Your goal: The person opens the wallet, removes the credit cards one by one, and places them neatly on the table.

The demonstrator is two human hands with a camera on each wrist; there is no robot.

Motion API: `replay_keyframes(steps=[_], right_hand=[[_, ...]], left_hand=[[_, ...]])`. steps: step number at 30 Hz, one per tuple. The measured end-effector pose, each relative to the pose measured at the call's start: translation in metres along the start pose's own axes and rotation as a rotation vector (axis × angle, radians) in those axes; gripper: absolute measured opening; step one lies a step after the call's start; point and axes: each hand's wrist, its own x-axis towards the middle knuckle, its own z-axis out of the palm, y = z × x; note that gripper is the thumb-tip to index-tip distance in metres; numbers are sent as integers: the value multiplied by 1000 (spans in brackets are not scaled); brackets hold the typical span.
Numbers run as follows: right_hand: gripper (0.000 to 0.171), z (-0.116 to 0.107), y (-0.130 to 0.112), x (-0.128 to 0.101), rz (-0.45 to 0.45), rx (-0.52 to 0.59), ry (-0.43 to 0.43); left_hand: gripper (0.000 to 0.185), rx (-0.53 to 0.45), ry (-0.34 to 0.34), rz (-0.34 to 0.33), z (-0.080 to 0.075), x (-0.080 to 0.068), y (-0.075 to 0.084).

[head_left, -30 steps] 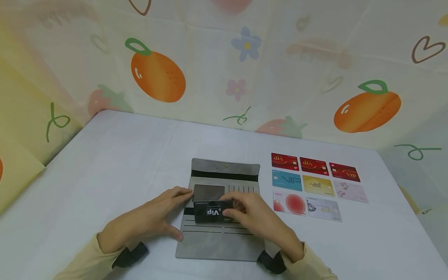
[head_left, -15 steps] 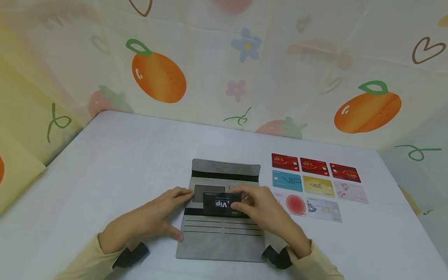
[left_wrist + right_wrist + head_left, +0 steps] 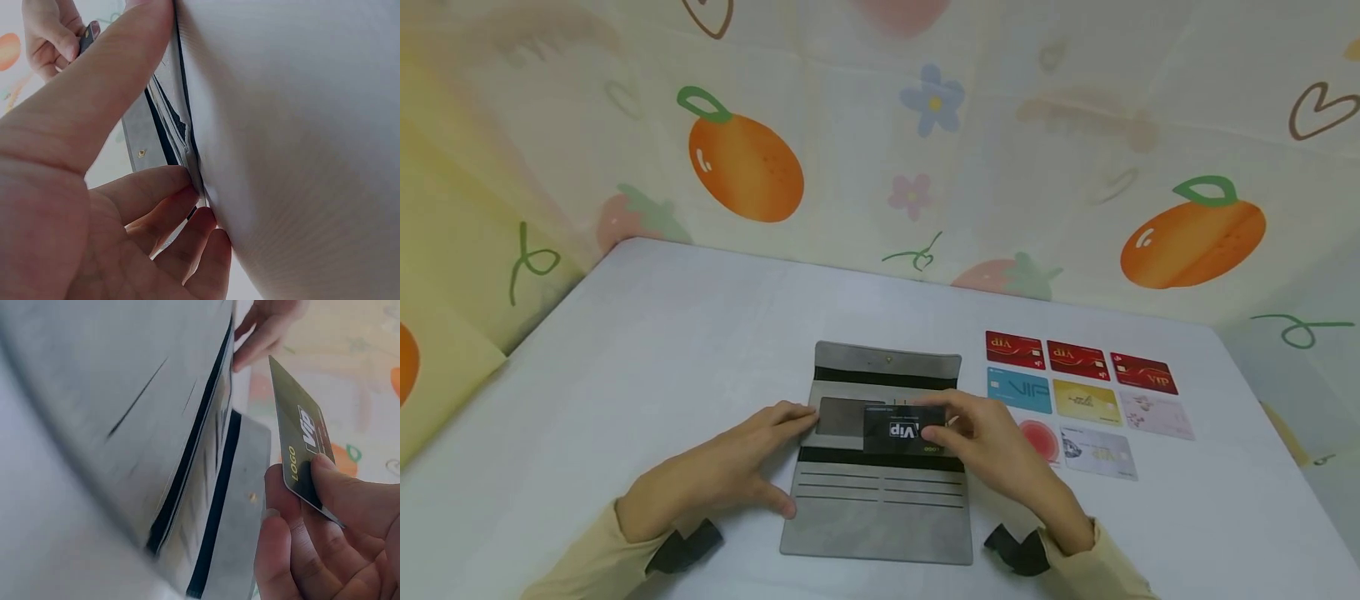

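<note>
A grey wallet (image 3: 880, 533) lies unfolded on the white table, with rows of card slots on its lower half and a dark window pocket on its upper half. My right hand (image 3: 1000, 442) pinches a black VIP card (image 3: 895, 432) between thumb and fingers, above the wallet's upper right part. In the right wrist view that card (image 3: 303, 437) is held clear of the wallet. My left hand (image 3: 730, 458) rests along the wallet's left edge, fingers relaxed. The left wrist view shows the fingertips (image 3: 212, 250) touching the wallet's edge and the table.
Right of the wallet, several cards lie in rows: red ones (image 3: 1015, 350), a blue one (image 3: 1018, 390), a gold one (image 3: 1086, 402), a pale pink one (image 3: 1156, 414) and a silver one (image 3: 1099, 452). A white card with a red circle (image 3: 1039, 440) is partly behind my right hand. Fruit-patterned cloth (image 3: 850, 125) hangs behind.
My right hand has carried the black VIP card to the right and slightly up, from over the wallet's middle towards its upper right. The left hand has stayed at the wallet's edge.
</note>
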Motion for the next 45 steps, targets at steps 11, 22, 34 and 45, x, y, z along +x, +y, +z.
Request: replay_keyframes(steps=[11, 22, 34, 45], right_hand=[[33, -26, 16, -18, 70, -73, 81], [35, -44, 33, -33, 73, -113, 156], [35, -55, 43, -46, 103, -148, 194], [36, -69, 52, -58, 118, -208, 224]], left_hand=[[106, -8, -11, -23, -2, 0, 1], [105, 6, -2, 0, -2, 0, 0], [105, 34, 14, 32, 0, -1, -2], [106, 34, 10, 28, 0, 0, -2]])
